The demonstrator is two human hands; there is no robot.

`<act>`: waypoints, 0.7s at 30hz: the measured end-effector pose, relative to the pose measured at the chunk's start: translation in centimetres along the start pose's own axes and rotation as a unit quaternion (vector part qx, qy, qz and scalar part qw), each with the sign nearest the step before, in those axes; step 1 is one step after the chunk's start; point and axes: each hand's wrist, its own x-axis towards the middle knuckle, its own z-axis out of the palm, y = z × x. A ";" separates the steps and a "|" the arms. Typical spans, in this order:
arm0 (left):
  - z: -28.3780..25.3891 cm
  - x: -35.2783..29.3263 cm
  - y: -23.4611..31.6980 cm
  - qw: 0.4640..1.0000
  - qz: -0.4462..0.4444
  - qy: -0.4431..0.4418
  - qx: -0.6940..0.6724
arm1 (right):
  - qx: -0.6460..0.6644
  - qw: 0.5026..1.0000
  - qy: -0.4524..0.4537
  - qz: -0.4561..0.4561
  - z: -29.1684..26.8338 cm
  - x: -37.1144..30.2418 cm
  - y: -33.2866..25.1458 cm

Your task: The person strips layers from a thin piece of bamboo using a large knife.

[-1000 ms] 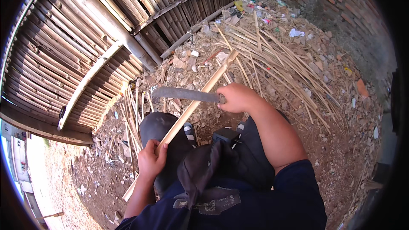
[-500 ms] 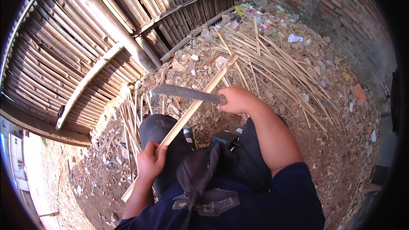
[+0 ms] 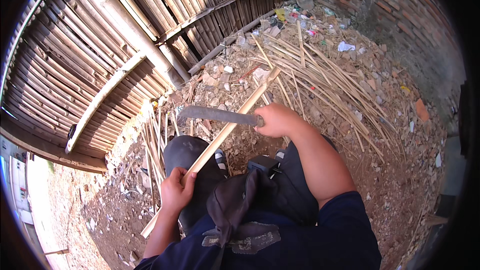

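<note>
My left hand [image 3: 177, 189] is closed round the lower part of a long split bamboo strip [image 3: 216, 143], which slants up and to the right past my left knee. Its pale hollow inner side shows near the far end. My right hand [image 3: 278, 119] grips the handle of a machete [image 3: 220, 115]. The dark, worn blade points left and crosses over the strip above its middle; whether its edge touches the bamboo I cannot tell. Most of the handle is hidden inside my fist.
A heap of split bamboo strips [image 3: 330, 82] lies ahead to the right on rubble. More strips [image 3: 151, 140] stand beside my left knee. A bamboo wall [image 3: 65, 70] rises at the left, a brick wall [image 3: 400, 15] at the far right. A black box [image 3: 263, 162] sits between my legs.
The machete and my right hand have shifted slightly downward, toward me. The bamboo strip's far end has dropped a little. My left hand keeps its place.
</note>
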 end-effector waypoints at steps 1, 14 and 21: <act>0.1 0.0 -0.1 1.000 0.006 0.001 -0.003 | 0.001 1.000 -0.002 0.000 0.0 -0.1 -0.2; 0.1 0.0 -0.2 1.000 0.000 -0.007 0.000 | 0.004 1.000 -0.015 -0.001 0.2 -0.1 -0.7; -0.1 0.1 0.2 1.000 -0.011 -0.014 -0.001 | 0.018 1.000 -0.019 -0.014 0.1 -0.1 -0.6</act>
